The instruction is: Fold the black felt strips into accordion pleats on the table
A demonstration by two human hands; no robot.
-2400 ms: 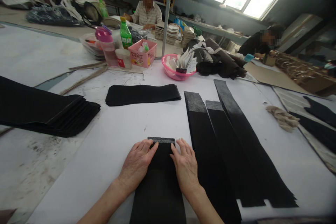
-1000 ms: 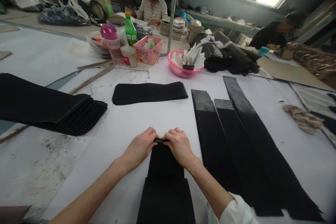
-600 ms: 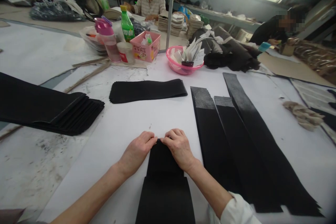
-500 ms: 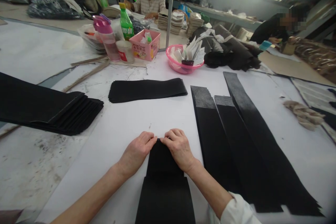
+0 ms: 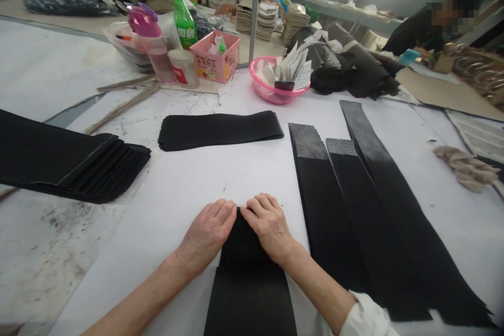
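A black strip of sheet material (image 5: 250, 299) lies lengthwise in front of me, its narrower far part stepping in from a wider near part. At its far end my left hand (image 5: 209, 231) pinches the left corner with fingers closed. My right hand (image 5: 268, 226) grips the same edge from the right, thumb and fingers pressed together, close to the left one. To the right lie long stacks of black strips (image 5: 331, 210) with greyish far ends. Beyond my hands sits a shorter stack of black pieces (image 5: 220, 130).
A thick pile of black pieces (image 5: 71, 163) is at the left. Farther back stand a pink basket (image 5: 262, 95) of papers, a pink box (image 5: 214, 63), a green bottle (image 5: 184, 23) and a purple-lidded cup (image 5: 151, 52). A crumpled cloth (image 5: 468, 168) lies right. Two people sit beyond.
The view has tilted slightly downward. My left hand has turned a little, its fingers now lying closer along the strip's edge; my right hand keeps its grip.
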